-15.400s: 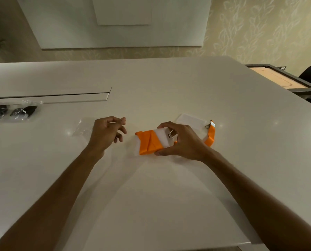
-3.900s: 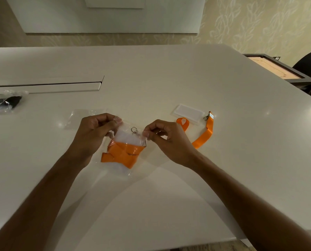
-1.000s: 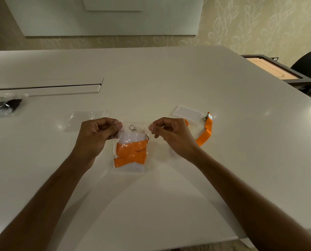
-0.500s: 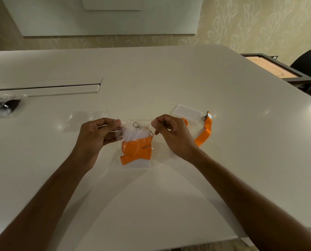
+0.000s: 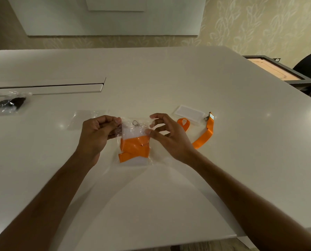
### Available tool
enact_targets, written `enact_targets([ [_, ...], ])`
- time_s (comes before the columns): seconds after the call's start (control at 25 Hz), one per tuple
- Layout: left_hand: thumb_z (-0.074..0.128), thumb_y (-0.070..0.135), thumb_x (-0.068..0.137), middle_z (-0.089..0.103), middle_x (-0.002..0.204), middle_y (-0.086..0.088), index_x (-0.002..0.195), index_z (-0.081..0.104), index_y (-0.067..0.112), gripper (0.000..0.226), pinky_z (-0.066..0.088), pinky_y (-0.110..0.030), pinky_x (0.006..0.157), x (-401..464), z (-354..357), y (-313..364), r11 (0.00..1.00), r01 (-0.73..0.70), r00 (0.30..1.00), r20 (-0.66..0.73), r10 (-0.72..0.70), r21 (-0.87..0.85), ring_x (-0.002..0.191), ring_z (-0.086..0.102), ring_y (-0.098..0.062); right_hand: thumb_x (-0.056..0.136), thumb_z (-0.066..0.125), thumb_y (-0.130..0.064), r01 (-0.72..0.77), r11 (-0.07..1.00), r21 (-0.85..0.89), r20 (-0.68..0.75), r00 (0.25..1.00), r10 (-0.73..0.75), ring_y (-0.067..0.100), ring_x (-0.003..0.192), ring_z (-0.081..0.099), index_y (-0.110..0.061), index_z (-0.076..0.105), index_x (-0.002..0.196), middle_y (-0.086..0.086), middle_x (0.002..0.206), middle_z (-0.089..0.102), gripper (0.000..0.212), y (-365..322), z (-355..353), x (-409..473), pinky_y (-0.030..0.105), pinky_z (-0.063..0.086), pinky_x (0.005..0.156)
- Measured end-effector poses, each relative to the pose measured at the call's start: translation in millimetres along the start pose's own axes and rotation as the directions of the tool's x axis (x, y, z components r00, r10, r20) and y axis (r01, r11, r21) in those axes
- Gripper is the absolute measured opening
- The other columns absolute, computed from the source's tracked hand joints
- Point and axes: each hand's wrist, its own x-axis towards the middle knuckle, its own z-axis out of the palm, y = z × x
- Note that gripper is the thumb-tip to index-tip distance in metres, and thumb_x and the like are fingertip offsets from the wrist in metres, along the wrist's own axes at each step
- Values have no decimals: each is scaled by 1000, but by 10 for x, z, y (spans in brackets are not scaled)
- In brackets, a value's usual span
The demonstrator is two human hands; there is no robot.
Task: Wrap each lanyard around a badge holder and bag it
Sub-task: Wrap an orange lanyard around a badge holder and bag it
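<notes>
A clear plastic bag (image 5: 134,142) sits between my hands on the white table (image 5: 169,78). Inside it is a white badge holder wrapped in an orange lanyard (image 5: 133,149), with a metal ring (image 5: 135,122) near the bag's top. My left hand (image 5: 96,134) pinches the bag's upper left corner. My right hand (image 5: 167,136) pinches its upper right edge with thumb and fingertips. A second orange lanyard (image 5: 203,136) and a bare white badge holder (image 5: 190,113) lie just right of my right hand.
An empty clear bag (image 5: 84,118) lies flat left of my left hand. Bagged dark lanyards (image 5: 8,104) lie at the far left by a slot in the table (image 5: 48,86). A dark framed board (image 5: 281,73) and a black chair (image 5: 310,66) stand beyond the right edge.
Both hands stay on the top of the bag. The bagged holder has shifted slightly and now hangs straight, and my right thumb has moved down onto the bag's right edge.
</notes>
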Motion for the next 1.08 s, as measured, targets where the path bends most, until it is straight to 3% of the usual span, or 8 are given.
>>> enact_targets([
  [0.16,60,15,91,71,89,-5,90,68,12,8,56,-20,64,42,-45,-41,998,44,997,-66,-41,34,76,69,-13,69,79,-58,146,933,-329,155,983,-99,1,105,57,-38,16,149,-5,140,48,104,9,183,-53,27,54,82],
  [0.24,60,16,91,70,86,-2,86,68,14,10,54,-18,59,72,-96,-41,998,70,993,-92,-69,9,70,70,-8,62,81,-63,203,894,-399,194,972,-134,5,110,54,-36,13,151,-3,147,41,115,-6,276,-24,32,53,87],
  [0.56,60,16,92,70,83,-3,85,68,12,11,54,-27,67,289,-588,-22,995,92,990,-108,-95,-33,75,69,-16,55,84,-66,322,773,-547,269,942,-202,22,121,52,-24,20,152,2,147,36,123,-183,681,262,40,47,95],
  [0.76,60,25,92,72,88,-1,91,70,14,15,54,-25,67,464,-1130,-36,998,51,989,-139,-56,-42,80,70,-14,52,88,-61,338,817,-467,252,937,-243,20,115,55,-22,28,148,0,142,41,119,-369,1176,517,39,48,92],
  [0.92,61,26,92,72,93,-1,96,70,15,15,55,-28,73,596,-1654,-150,998,-19,970,-241,32,54,87,70,-15,52,88,-60,329,844,-423,258,937,-236,21,117,55,-22,30,148,1,143,42,119,-484,1695,777,42,48,95],
  [1.08,57,21,92,72,92,-8,98,70,9,19,53,-44,88,680,-2317,-356,921,-61,902,-374,217,386,93,68,-22,53,86,-62,352,817,-456,303,925,-229,25,125,49,-19,31,148,4,145,42,118,-617,2277,1109,46,40,102],
])
